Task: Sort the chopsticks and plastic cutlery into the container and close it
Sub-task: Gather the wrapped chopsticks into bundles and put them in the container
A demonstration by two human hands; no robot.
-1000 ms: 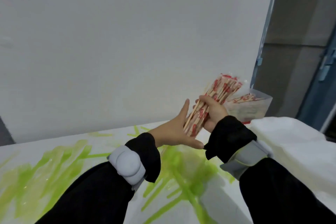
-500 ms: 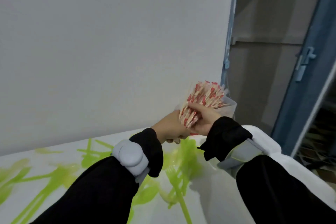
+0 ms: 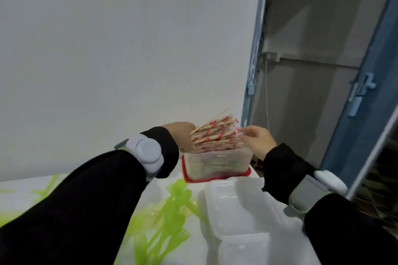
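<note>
White wall behind, blue door frame (image 3: 254,75) off to the right, and everything's happening on a white table (image 3: 19,198) jammed into that corner.

Progress-wise I'd call it maybe halfway. A fat bundle of wrapped chopsticks (image 3: 215,135) is sitting in the top of the clear container (image 3: 217,163), piled well above the rim, so it looks more perched than settled. One bare wooden stick pokes out up and to the left. Left hand (image 3: 181,135) is against the left end of the bundle, but its fingers are hidden behind the sticks, so I can't tell whether it's gripping or only steadying. Right hand (image 3: 257,140) is at the other end, fingers loosely curled with the tips touching the wrapper ends, not really clamped on anything.

What's left, judging from this: the green plastic forks (image 3: 170,211) lie scattered on the table nearer the camera, none visibly in the tub. The red lid (image 3: 215,179) is lying under the container, so closing isn't done either.

Materials: thin wood sticks in crinkly clear sleeves with red print, a rigid see-through rectangular tub, glossy translucent green cutlery. Some white foam-looking boxes (image 3: 237,211) sit in front, pretty blurred.
</note>
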